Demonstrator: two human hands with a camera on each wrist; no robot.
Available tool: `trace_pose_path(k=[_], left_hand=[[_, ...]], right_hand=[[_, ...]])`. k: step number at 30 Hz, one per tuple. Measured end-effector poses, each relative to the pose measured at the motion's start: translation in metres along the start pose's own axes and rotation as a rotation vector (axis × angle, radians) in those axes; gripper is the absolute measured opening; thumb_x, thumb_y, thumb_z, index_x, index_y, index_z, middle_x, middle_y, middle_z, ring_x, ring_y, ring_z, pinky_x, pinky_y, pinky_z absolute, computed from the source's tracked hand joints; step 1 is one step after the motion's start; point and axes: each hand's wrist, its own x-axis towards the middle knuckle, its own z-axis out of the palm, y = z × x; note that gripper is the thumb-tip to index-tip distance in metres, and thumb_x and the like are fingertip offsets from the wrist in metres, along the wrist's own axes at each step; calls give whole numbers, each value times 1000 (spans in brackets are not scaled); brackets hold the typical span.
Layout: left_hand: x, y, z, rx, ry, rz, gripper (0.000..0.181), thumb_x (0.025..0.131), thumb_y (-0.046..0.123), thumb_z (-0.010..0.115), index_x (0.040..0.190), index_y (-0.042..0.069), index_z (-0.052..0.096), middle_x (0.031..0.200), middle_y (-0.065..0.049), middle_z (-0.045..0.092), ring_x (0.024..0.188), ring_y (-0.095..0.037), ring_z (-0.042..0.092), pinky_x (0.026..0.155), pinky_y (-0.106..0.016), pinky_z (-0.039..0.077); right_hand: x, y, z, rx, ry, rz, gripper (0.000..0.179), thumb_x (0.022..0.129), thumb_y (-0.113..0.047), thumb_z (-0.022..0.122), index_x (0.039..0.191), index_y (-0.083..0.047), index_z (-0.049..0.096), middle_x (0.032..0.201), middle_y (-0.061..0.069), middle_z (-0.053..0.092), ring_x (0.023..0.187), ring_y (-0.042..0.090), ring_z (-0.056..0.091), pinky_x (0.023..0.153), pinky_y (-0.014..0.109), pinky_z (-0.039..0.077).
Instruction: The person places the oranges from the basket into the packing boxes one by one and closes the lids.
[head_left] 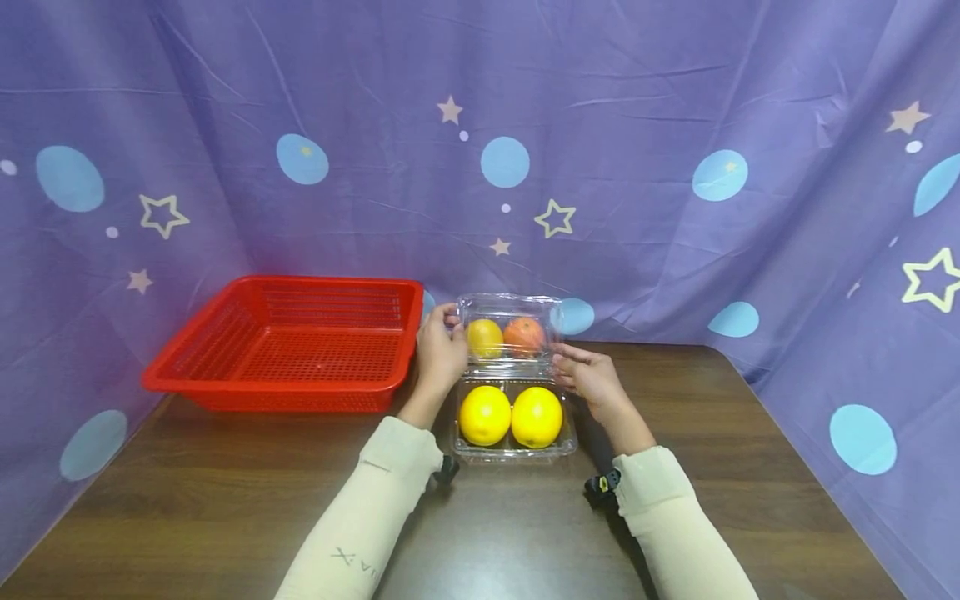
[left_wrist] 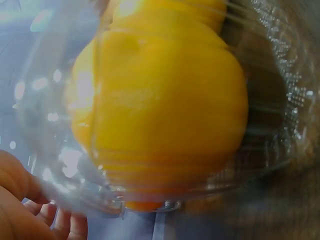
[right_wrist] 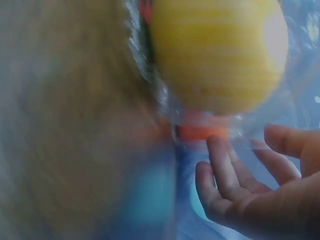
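A clear plastic clamshell box (head_left: 514, 455) stands on the table with its hinged lid (head_left: 510, 307) raised at the back. Two yellow round fruits (head_left: 485, 415) sit side by side in its base. My left hand (head_left: 441, 348) holds the lid's left edge, thumb in front and fingers behind. At the lid's right edge is my right hand (head_left: 592, 379), its fingers loosely extended; firm contact is hard to make out. Through the lid I see another yellow fruit (head_left: 484, 338) and an orange-red fruit (head_left: 524, 335). A yellow fruit (left_wrist: 165, 105) fills much of the left wrist view.
To the left on the brown wooden table (head_left: 517, 533) is a red perforated plastic basket (head_left: 281, 386), close to my left hand. A purple curtain (head_left: 637, 233) with stars and blue ovals hangs behind the table.
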Motion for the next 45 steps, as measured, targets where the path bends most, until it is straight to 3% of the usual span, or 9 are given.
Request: trace_pose_path(k=[3,6,9,13,19,23,31,39,45], left_hand=[[-1,3,-1,-25,-10,8,32,94,-3,60,126,-1,64,106,-15,65,95,-30,68,89,-39,55],[0,8,-3,-46,-21,32,31,94,-3,62,125,-1,65,106,-16,66,92,-31,69,88,-39,56],[1,13,-5,-67,-29,66,30,93,-4,64,123,-1,66,106,-16,67,91,-31,68,87,-39,56],[1,17,-11,-81,-56,117,27,92,-2,66,118,0,68,104,-15,69,90,-29,67,85,-38,56],[1,24,-26,-52,-122,228,19,89,2,69,108,-2,71,97,-15,69,86,-29,67,81,-40,57],[-1,28,-38,-16,-190,301,19,90,4,70,107,-3,72,96,-15,68,85,-29,67,80,-41,58],[-6,30,-55,79,-295,407,16,93,2,70,109,1,72,97,-10,66,87,-23,64,80,-35,56],[-13,30,-64,102,-330,433,16,92,3,73,108,2,73,94,-6,65,86,-19,61,79,-33,55],[-21,27,-76,100,-350,518,14,89,4,76,102,2,72,89,-5,63,79,-18,59,72,-32,54]], right_hand=[[-1,-3,-8,-113,8,-49,38,100,-14,66,134,1,65,109,17,73,88,22,72,91,42,57],[-1,-10,-13,-189,17,-86,36,99,-14,66,130,4,66,118,19,72,92,24,71,91,42,57],[-3,-19,-16,-251,23,-156,33,99,-12,66,126,7,68,115,19,72,92,27,69,84,35,57],[-5,-35,-19,-423,47,-296,29,99,-13,66,121,5,71,110,19,75,93,28,69,78,29,53],[-10,-60,-25,-579,73,-502,23,98,-10,67,116,2,73,106,18,76,95,30,71,82,36,54],[-18,-72,-27,-639,69,-570,19,97,-9,68,111,2,73,102,15,76,90,29,71,80,39,55],[-37,-83,-32,-743,-46,-573,8,96,-13,72,100,-7,72,87,7,74,71,19,62,63,31,49],[-50,-79,-39,-799,-152,-675,7,94,-12,74,93,-6,72,80,2,71,71,14,63,68,28,53],[-60,-76,-40,-833,-239,-764,6,91,-6,75,90,-10,72,81,-2,70,73,12,63,70,28,56]])
